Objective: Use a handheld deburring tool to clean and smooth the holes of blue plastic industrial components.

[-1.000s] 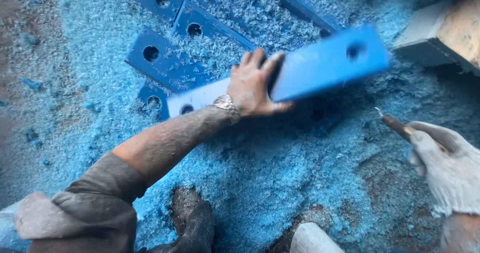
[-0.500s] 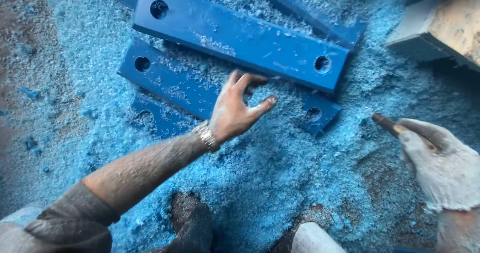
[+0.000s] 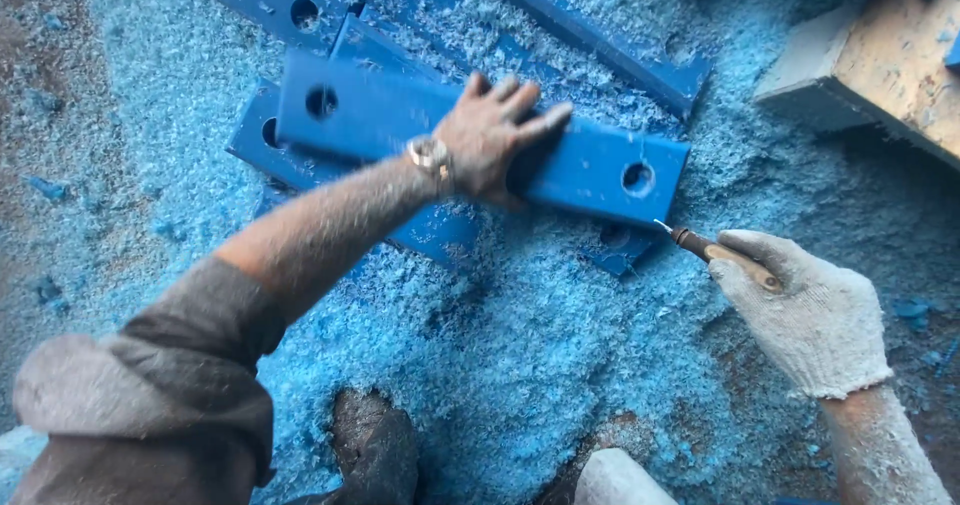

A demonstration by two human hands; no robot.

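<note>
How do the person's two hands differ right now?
The left hand is bare with a wristwatch; the right hand wears a white knit glove. The left hand lies flat, fingers spread, on the top blue bar; the right hand is closed around a wooden-handled tool, off the bars. Both are dusted with blue shavings.

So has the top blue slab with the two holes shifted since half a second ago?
Yes. The top blue slab has slid left across the slabs beneath it, under the left hand.
</note>
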